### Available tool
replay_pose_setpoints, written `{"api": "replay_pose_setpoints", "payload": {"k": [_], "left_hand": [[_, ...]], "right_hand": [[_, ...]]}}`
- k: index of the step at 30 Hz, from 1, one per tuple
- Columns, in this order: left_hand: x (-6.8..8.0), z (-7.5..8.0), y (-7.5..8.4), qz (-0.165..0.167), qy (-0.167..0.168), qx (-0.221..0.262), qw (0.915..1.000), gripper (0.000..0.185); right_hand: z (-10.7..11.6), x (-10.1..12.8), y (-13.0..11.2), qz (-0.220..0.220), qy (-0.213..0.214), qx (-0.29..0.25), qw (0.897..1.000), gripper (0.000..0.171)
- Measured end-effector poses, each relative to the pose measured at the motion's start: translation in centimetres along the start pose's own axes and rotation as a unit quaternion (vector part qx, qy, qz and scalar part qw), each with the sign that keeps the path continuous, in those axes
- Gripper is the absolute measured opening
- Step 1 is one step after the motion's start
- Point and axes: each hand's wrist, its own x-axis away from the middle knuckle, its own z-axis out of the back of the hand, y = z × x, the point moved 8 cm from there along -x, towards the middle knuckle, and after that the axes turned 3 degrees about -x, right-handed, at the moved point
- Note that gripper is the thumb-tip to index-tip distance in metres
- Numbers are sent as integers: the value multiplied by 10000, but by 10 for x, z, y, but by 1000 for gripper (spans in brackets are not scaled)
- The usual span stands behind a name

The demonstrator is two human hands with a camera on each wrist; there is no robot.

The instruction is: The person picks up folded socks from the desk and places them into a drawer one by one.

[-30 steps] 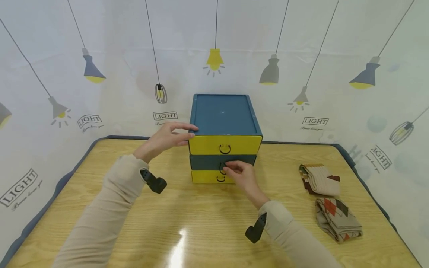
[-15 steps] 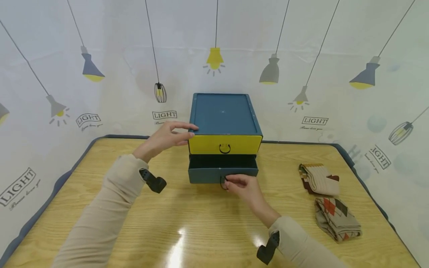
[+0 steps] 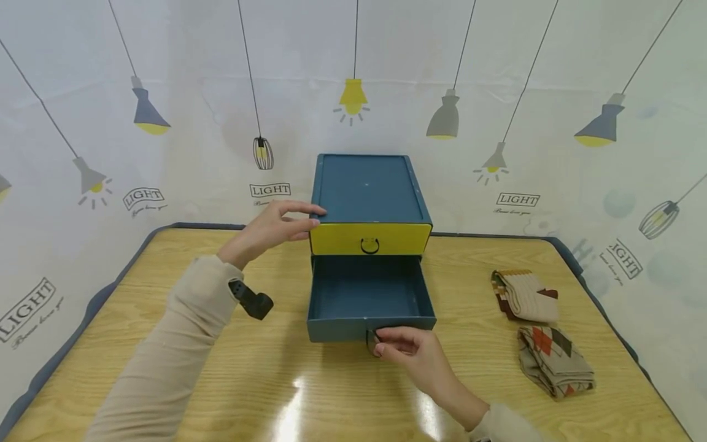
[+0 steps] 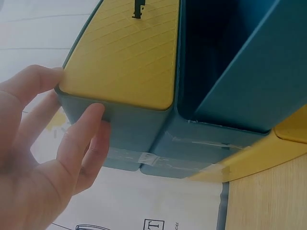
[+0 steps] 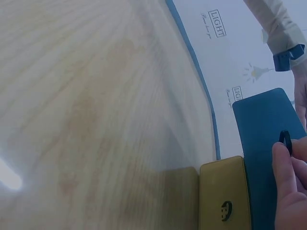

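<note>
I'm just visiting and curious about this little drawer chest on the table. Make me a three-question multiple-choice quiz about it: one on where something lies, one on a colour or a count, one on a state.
1. Where do the folded socks lie?
A. in the open drawer
B. on the table, right of the chest
C. on top of the chest

2. What colour is the pulled-out middle drawer?
A. blue
B. yellow
C. red

3. How does the top drawer stand?
A. pulled halfway
B. removed
C. closed

Answers:
1 B: both bundles rest on the table beside the chest.
2 A: its front and inside are blue, the right hand pinching its ring handle.
3 C: its yellow front sits flush while the left hand touches the chest's corner.
</note>
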Motion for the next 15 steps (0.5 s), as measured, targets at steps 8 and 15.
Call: {"api": "replay_pose_setpoints", "payload": {"k": [8, 15], "left_hand": [[0, -2, 1, -13, -18, -27, 10000, 38], [1, -1, 2, -30, -20, 10, 10000, 38]], "right_hand": [[-6, 16, -3, 294, 59, 180, 9994, 29], [-10, 22, 0, 437, 77, 256, 9987, 29]]}}
